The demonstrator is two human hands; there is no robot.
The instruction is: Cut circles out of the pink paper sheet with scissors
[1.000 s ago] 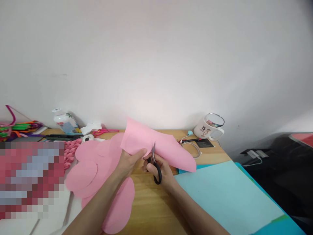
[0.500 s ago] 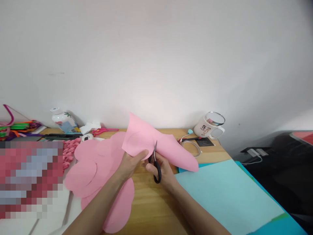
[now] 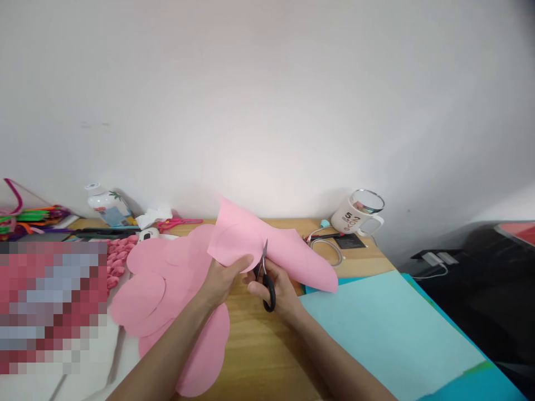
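My left hand (image 3: pixel 221 278) pinches the lower edge of a pink paper sheet (image 3: pixel 288 253) and holds it up above the wooden table (image 3: pixel 259 345). My right hand (image 3: pixel 279 291) is closed around black-handled scissors (image 3: pixel 267 281). Their blades point up into the sheet's lower edge, right beside my left thumb. A faint curved line shows on the sheet near my left hand. Several cut pink paper shapes (image 3: pixel 163 289) lie on the table under and to the left of my left forearm.
Light blue paper sheets (image 3: pixel 388 328) cover the table at the right. A white mug (image 3: pixel 355 214), a coiled cable (image 3: pixel 328 248), a white bottle (image 3: pixel 104 206), pink scissors (image 3: pixel 178 224) and coloured pipe cleaners (image 3: pixel 29 214) line the back edge by the wall. A dark surface (image 3: pixel 485 289) lies far right.
The pink sheet has tilted and shifted slightly in my left hand, and the scissors have edged a little further along its lower edge. Both hands stay in about the same place.
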